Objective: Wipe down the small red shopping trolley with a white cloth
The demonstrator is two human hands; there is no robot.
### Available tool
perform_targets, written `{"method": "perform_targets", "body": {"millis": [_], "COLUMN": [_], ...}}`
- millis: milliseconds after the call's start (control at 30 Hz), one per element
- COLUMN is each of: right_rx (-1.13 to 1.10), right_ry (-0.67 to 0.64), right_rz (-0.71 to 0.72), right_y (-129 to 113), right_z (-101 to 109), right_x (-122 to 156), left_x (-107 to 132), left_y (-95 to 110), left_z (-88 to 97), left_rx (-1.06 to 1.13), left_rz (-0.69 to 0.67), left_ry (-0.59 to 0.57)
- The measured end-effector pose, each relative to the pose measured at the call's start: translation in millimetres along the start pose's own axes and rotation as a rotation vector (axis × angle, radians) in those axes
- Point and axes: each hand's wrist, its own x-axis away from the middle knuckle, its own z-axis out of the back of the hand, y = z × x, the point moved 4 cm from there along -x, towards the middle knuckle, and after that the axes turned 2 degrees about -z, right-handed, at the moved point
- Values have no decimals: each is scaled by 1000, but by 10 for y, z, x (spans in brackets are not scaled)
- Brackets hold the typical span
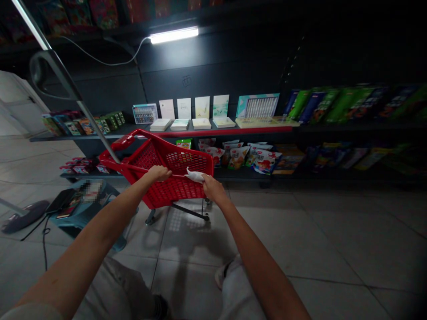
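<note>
A red plastic shopping cart stands in front of me, its basket side toward me and its handle at the left. My left hand is closed round the near top rim of the basket. At the right end of that same rim, my right hand is closed on a crumpled white cloth. The cloth lies against the rim, with one corner sticking up. I cannot tell whether it is fabric or paper. Inside the basket I see no goods.
Behind the cart runs a dark shelf with notebooks, boxed pen sets and snack bags. A blue-grey stool carries a dark device at the left. A metal pole slants across the cart handle. A lamp glows above.
</note>
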Motion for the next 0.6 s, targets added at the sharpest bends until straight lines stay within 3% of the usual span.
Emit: {"method": "perform_targets", "body": {"millis": [167, 433, 500, 600], "right_rx": [14, 57, 1, -175], "right_ry": [-71, -75, -31, 147], "right_rz": [-63, -132, -155, -225], "right_y": [92, 122, 165, 269], "right_z": [55, 49, 66, 150], "right_x": [-31, -135, -188, -282], "left_x": [-55, -80, -59, 5], "left_y": [-35, -77, -87, -83], "left_z": [-5, -67, -75, -71], "left_rx": [87, 149, 162, 160], "left_rz": [-9, -32, -48, -98], "left_ry": [-3, 43, 32, 14]}}
